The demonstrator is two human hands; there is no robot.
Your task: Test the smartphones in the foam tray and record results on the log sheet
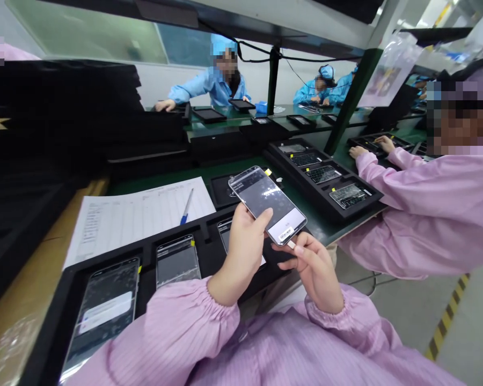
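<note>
Your left hand (241,252) grips the phone (261,201) along its long edge, the fingers curled behind it and the thumb pressed on the glass face (266,214). The phone tilts up above the bench, resting in that hand. Your right hand (314,271) sits at the phone's lower end, its thumb and index finger pressed together in a pinch on a small white tab (292,244) that sticks out just beside a barcode label (285,234). Your 2 pink striped sleeves (177,335) with gathered cuffs fill the bottom of the view.

Just below your hands, a black foam tray (147,292) holds 3 phones in separate slots, the third partly hidden behind your left hand. Beyond it lie a printed sheet (137,225) and a blue pen (187,206) on top of it.

Further along the green bench (306,225), a second tray (326,177) holds 4 phones. To your right, a co-worker in a pink sleeve (426,214) has a hand (382,142) on another tray. Stacked black trays (64,118) rise at your left, and 2 people in blue smocks (209,80) work across the far bench.
</note>
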